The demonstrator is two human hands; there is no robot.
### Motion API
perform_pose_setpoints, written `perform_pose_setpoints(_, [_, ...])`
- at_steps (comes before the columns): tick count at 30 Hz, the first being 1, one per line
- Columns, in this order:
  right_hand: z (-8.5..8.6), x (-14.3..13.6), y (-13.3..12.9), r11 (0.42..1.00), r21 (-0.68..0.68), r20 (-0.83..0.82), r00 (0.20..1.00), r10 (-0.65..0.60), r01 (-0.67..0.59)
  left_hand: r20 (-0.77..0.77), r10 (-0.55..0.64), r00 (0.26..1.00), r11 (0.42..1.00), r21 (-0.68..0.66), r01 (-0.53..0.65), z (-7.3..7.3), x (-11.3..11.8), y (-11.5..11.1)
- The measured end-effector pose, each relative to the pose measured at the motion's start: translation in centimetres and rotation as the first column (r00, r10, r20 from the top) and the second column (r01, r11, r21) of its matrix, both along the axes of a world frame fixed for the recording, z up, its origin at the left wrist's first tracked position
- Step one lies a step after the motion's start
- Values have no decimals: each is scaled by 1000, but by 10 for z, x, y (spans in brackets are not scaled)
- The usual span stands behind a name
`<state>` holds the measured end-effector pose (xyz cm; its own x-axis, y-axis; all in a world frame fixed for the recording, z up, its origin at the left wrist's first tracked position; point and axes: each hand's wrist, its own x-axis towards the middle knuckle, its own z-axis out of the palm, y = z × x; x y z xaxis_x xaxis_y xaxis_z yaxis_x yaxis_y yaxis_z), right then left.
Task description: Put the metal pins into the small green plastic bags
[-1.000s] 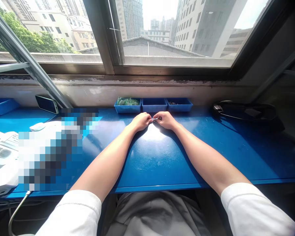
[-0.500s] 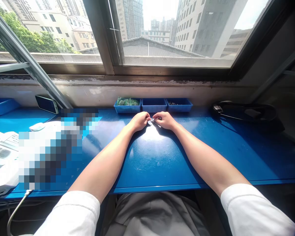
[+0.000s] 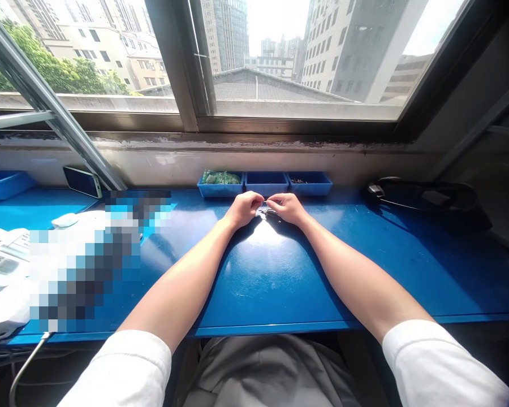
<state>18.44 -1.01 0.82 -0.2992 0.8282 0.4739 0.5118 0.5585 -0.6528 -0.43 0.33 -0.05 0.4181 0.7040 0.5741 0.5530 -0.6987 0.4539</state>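
My left hand [image 3: 246, 208] and my right hand [image 3: 287, 207] meet fingertip to fingertip just above the table, in front of the middle bin. Both are closed in a pinch. Something small and thin seems to run between the fingertips, too small to name. Below them, on the sunlit blue tabletop [image 3: 263, 277], lies a small heap of dark thin parts [image 3: 272, 213], partly hidden by my right hand.
Behind my hands stand a blue bin of green circuit boards [image 3: 221, 178], a middle blue bin [image 3: 266, 187] and one with small metal parts [image 3: 309, 189]. White devices [image 3: 8, 271] and a phone [image 3: 82, 182] are left; a black strap-like item [image 3: 419, 195] is right.
My fingertips have risen slightly and come closer together. More of the dark parts on the table now shows beneath them.
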Motion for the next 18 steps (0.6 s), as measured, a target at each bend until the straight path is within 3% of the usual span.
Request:
perform_pose_setpoints(7, [-1, -1, 1, 1000, 5, 52, 999, -16, 15, -55, 51, 997, 999, 18, -50, 1, 2, -2])
perform_pose_setpoints(13, [1, -3, 0, 998, -14, -222, 974, 49, -54, -97, 105, 990, 994, 20, -104, 5, 3, -5])
perform_pose_setpoints(18, [7, -3, -3, 985, -129, -309, 948, 73, -117, -101, 111, 989, 993, -16, -113, 6, 3, -4])
